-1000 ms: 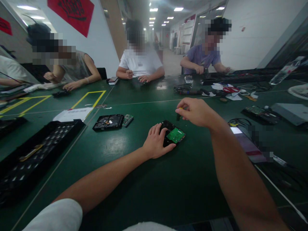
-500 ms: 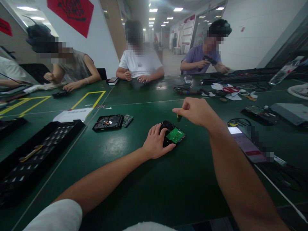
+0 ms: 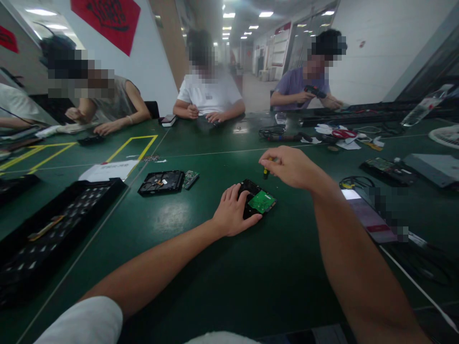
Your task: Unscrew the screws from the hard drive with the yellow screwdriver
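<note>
A black hard drive (image 3: pixel 251 187) with a green circuit board (image 3: pixel 262 201) facing up lies on the dark green table. Spread across its left side, the fingers and thumb of my left hand (image 3: pixel 234 211) grip the drive against the tabletop. My right hand (image 3: pixel 289 164) is closed on a small screwdriver (image 3: pixel 265 173) with a yellow and black handle, just beyond the drive's far right corner. The screwdriver's tip is too small to make out, and part of its handle is hidden by my fingers.
Left of the drive lie another hard drive (image 3: pixel 161 183) and a loose circuit board (image 3: pixel 191 179). A long black tray (image 3: pixel 53 229) is farther left. To the right are a phone (image 3: pixel 371 217), cables and another drive (image 3: pixel 387 170). Several people sit across the table.
My right hand has shifted slightly right, and more of the screwdriver's handle shows. My left hand and the hard drive have stayed put. Across the table, a person's dark power tool has moved a little.
</note>
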Demonstrator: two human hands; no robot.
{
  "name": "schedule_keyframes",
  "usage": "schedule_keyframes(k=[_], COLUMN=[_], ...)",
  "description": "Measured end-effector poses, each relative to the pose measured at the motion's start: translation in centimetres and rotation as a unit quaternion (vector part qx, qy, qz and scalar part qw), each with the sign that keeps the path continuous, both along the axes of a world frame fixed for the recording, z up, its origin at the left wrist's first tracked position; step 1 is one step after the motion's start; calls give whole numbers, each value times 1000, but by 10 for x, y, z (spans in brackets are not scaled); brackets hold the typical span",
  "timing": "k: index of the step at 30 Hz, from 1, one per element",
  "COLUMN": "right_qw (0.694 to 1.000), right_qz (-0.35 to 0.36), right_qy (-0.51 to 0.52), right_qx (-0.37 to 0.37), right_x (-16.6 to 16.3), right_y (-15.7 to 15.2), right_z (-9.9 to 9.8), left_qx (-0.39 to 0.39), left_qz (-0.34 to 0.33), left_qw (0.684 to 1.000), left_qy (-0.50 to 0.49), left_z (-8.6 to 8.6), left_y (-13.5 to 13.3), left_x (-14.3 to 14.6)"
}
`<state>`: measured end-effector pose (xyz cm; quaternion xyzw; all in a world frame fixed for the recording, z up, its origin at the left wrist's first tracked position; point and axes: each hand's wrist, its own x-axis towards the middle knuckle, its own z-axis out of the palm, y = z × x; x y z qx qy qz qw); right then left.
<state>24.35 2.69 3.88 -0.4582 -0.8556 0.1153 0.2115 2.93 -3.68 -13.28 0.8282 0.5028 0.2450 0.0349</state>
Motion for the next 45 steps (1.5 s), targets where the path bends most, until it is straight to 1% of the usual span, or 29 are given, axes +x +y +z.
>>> schedule_keyframes(k=[6, 9, 12, 16, 20, 22, 25, 27, 30, 35, 40, 42, 45], right_qw=[999, 999, 1000, 996, 993, 994, 998, 1000, 1000, 1000, 999, 999, 998], right_qz=[17, 22, -5, -61, -101, -95, -48, -19, -4, -10, -9, -16, -59], right_qy=[38, 38, 22, -12, -31, -19, 9, 11, 3, 13, 31, 28, 24], right_qx=[-20, -16, 5, 58, 61, 53, 32, 20, 19, 14, -35, -28, 6], right_x=[4, 5, 5, 4, 3, 3, 2, 1, -1, 0, 3, 2, 2], right_y=[-4, -5, -5, -4, -5, -5, -5, -4, -3, -6, -8, -8, -4], right_z=[3, 3, 2, 0, 1, 2, 2, 2, 2, 5, 6, 5, 1], left_qx=[-1, -4, -7, -9, -12, -14, -13, -13, -15, -16, -17, -17, -16], left_qz=[1, 2, 3, 2, 0, -1, 1, 2, 2, 2, 4, 4, 0], left_qw=[1000, 1000, 1000, 1000, 1000, 1000, 1000, 1000, 1000, 1000, 1000, 1000, 1000], left_qy=[7, 11, 12, 8, 2, -1, 1, 5, 8, 10, 8, 4, -3], left_z=[0, 1, 2, 4, 4, 3, 2, 3, 4, 4, 4, 4, 4], left_y=[-1, -1, -1, -1, -1, -1, -1, -1, -2, -2, -2, -2, -2], left_x=[0, 0, 0, 0, 0, 0, 0, 1, 1, 1, 1, 1, 1])
